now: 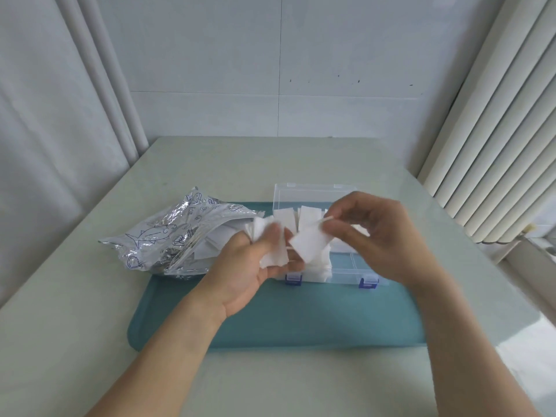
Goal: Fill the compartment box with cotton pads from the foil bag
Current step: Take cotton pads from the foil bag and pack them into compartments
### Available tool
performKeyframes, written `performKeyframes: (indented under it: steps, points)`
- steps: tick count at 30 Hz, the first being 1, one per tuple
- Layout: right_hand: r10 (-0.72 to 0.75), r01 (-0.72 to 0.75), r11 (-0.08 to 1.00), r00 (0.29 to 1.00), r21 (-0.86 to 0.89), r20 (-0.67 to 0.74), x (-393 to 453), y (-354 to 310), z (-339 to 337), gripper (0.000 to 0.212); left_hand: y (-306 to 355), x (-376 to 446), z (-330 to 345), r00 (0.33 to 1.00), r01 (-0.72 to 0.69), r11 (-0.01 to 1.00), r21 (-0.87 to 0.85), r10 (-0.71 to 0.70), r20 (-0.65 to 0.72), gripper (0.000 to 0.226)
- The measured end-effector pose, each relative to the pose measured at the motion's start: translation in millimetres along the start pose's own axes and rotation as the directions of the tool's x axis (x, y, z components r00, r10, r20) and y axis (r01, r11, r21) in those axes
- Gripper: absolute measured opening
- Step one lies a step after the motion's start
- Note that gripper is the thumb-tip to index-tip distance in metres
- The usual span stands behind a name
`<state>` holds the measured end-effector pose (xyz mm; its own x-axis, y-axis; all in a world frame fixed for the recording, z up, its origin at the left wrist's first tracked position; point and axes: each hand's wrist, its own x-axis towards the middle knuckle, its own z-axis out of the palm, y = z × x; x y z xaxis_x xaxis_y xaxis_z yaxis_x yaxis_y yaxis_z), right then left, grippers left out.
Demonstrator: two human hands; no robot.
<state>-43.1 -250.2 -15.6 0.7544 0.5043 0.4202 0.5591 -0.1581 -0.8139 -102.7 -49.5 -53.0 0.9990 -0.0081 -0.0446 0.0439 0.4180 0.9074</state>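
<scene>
The left hand [255, 263] is turned palm up, its fingers [272, 236] curled round a loose stack of white square cotton pads [272, 254], so the supply sits ready just in front of the clear plastic compartment box with blue latches [346, 269]. The right hand [379, 236] pinches a single white cotton pad [310, 240] between thumb and fingertips, apparently peeling it off the stack to place it alone. The box stands open on the teal tray [270, 320], its lid tipped back away from the person, leaving the compartments reachable; pads already stand on edge in its left part, while the right compartments look unfilled. The crinkled silver foil bag with blue drawings [168, 233] lies on its side just left of the box, mouth toward the hands, more pads showing inside, on the pale table [90, 296].
</scene>
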Motion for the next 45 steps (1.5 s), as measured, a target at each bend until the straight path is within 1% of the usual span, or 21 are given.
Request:
performKeyframes:
  steps: [2,5,8,10,12,14,15,18,21,22,23,24,26,28,30,34,36,38,40,42,45]
  points:
    - [-0.014,0.009,0.998,0.997,0.068,0.075,-1.1,-13.2,-9.3,0.005,-2.8,-1.9,0.2,1.0,0.004,0.985,0.172,-0.008,0.028,0.043]
    - [0.024,0.015,0.988,0.968,-0.154,0.25,1.0,-26.6,-0.5,0.012,3.0,-9.5,5.8,0.971,0.117,0.978,0.173,-0.149,0.187,0.035]
    - [0.029,0.029,0.961,0.978,-0.275,0.206,3.1,-29.1,16.1,0.009,9.8,-13.9,13.2,0.899,0.233,0.962,0.144,-0.27,0.346,0.051]
    - [0.017,0.025,0.951,0.991,-0.308,0.133,3.2,-25.8,21.6,0.004,12.7,-15.5,15.9,0.883,0.246,0.959,0.142,-0.283,0.374,0.053]
    - [0.043,0.003,0.935,0.992,-0.356,0.121,3.2,-21.1,21.3,0.012,13.7,-17.4,14.5,0.898,0.22,0.958,0.182,-0.272,0.346,0.038]
    - [0.174,-0.095,0.909,0.971,-0.407,0.163,4.7,-15.1,16.3,0.027,12.6,-15.5,12.5,0.906,0.206,0.954,0.218,-0.27,0.325,0.023]
    - [0.234,-0.137,0.903,0.952,-0.408,0.199,6.1,-13.8,13.6,0.027,12.1,-13.8,12.8,0.903,0.206,0.952,0.225,-0.274,0.331,0.021]
    - [0.261,-0.211,0.955,0.931,-0.207,0.255,11.1,-10.9,4.8,0.007,12.1,-9.3,14.9,0.892,0.2,0.946,0.254,-0.283,0.352,0.029]
    - [0.321,-0.335,0.939,0.935,0.076,0.153,22.0,-8.6,-19.3,0.009,16.6,-9.8,17.2,0.936,0.181,0.918,0.352,-0.271,0.225,0.029]
    - [0.372,-0.387,0.915,0.919,0.111,0.132,25.6,-7.3,-29.4,0.013,17.1,-9.3,16.3,0.97,0.115,0.877,0.466,-0.201,0.139,0.023]
    - [0.431,-0.443,0.892,0.893,0.091,0.128,28.9,-3.9,-38.8,0.017,16.7,-7.7,13.6,0.996,0.013,0.781,0.624,-0.067,0.062,0.015]
    - [0.498,-0.505,0.863,0.857,0.021,0.132,31.3,0.7,-46.5,0.021,16.3,-5.7,10.1,0.995,-0.081,0.63,0.772,0.1,0.023,0.011]
    - [0.63,-0.6,0.775,0.759,-0.198,0.166,33.9,14.1,-52.7,0.028,13.3,-1.6,3.9,0.945,-0.219,0.326,0.92,0.306,0.116,0.016]
    - [0.724,-0.616,0.673,0.663,-0.409,0.192,33.2,25.9,-48.6,0.031,8.1,2.3,0.3,0.908,-0.329,0.112,0.938,0.311,0.281,0.025]
    - [0.757,-0.568,0.604,0.628,-0.559,0.179,32.2,30.8,-41.6,0.035,2.5,5.0,3.3,0.891,-0.397,-0.033,0.917,0.225,0.394,0.03]
    - [0.728,-0.493,0.581,0.671,-0.648,0.141,31.9,30.2,-28.3,0.033,-5.5,9.6,13.3,0.906,-0.402,-0.205,0.893,0.056,0.42,0.034]
    - [0.687,-0.469,0.59,0.719,-0.658,0.104,28.6,36.9,-20.4,0.03,-6.5,11.9,14.1,0.914,-0.387,-0.25,0.888,0.021,0.404,0.033]
    - [0.633,-0.45,0.598,0.773,-0.664,0.046,25.1,45.6,-13.5,0.029,-6.1,14.5,14.8,0.92,-0.376,-0.246,0.893,0.012,0.391,0.032]
    - [0.593,-0.44,0.576,0.805,-0.688,-0.018,23.0,50.3,-9.8,0.039,-5.2,15.9,16.1,0.925,-0.368,-0.23,0.901,0.005,0.38,0.032]
    - [0.565,-0.433,0.506,0.82,-0.746,-0.093,22.7,49.8,-9.7,0.058,-5.0,16.4,18.7,0.928,-0.363,-0.228,0.903,-0.003,0.372,0.032]
    - [0.543,-0.401,0.434,0.831,-0.807,-0.121,21.6,50.6,-6.2,0.059,-5.8,18.1,19.6,0.931,-0.355,-0.246,0.902,-0.006,0.364,0.032]
